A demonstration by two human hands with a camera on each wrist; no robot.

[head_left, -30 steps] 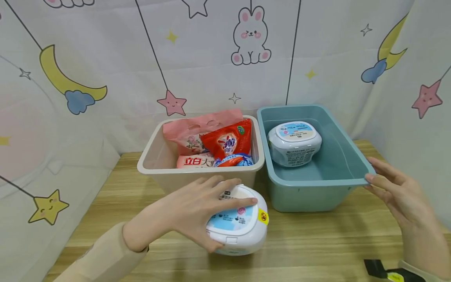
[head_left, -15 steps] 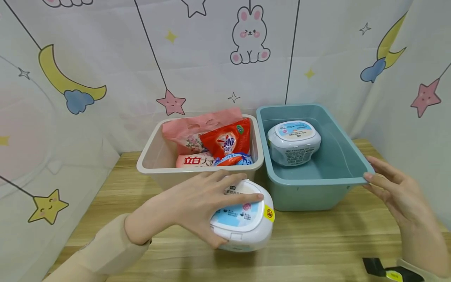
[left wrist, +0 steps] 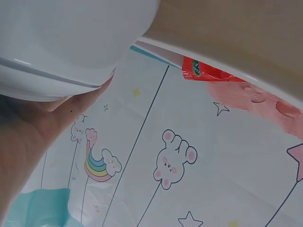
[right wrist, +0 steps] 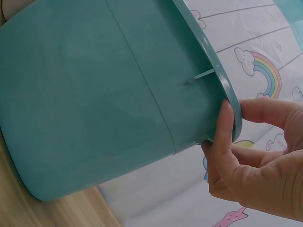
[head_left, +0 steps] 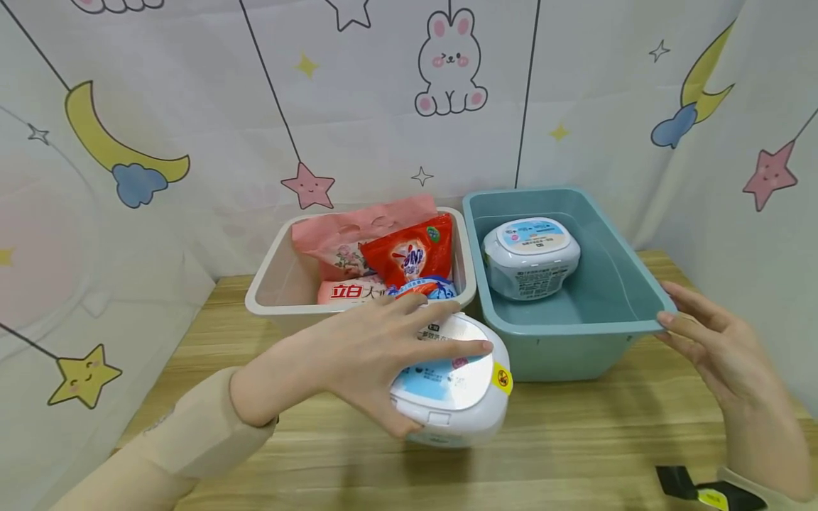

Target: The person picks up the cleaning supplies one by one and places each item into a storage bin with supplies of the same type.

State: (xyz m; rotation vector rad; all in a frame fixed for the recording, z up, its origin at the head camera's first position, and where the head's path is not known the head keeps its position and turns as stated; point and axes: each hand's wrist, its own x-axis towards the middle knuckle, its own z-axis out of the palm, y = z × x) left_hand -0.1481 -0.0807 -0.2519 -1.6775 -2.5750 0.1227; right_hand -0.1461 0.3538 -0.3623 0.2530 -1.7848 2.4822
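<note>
My left hand [head_left: 383, 355] grips a white lidded detergent tub [head_left: 469, 408], fingers over its top and thumb at its near side. A shadow lies below the tub, which appears raised above the table. In the left wrist view the white tub [left wrist: 71, 38] fills the upper left. My right hand [head_left: 728, 355] pinches the front right corner of a blue-green bin [head_left: 556, 355] by its rim. The right wrist view shows thumb and fingers on either side of that rim [right wrist: 229, 92]. A second white tub [head_left: 532, 259] sits inside the bin, at its left.
A beige bin [head_left: 294, 319] stands left of the blue-green one, holding a pink bag [head_left: 339, 238], a red detergent bag [head_left: 409, 248] and other packets. The wooden table [head_left: 575, 454] extends in front. A patterned white curtain [head_left: 371, 128] hangs close behind the bins.
My left hand has moved right and slightly up in the head view with the tub, towards the blue-green bin. My right hand has stayed at the bin's rim.
</note>
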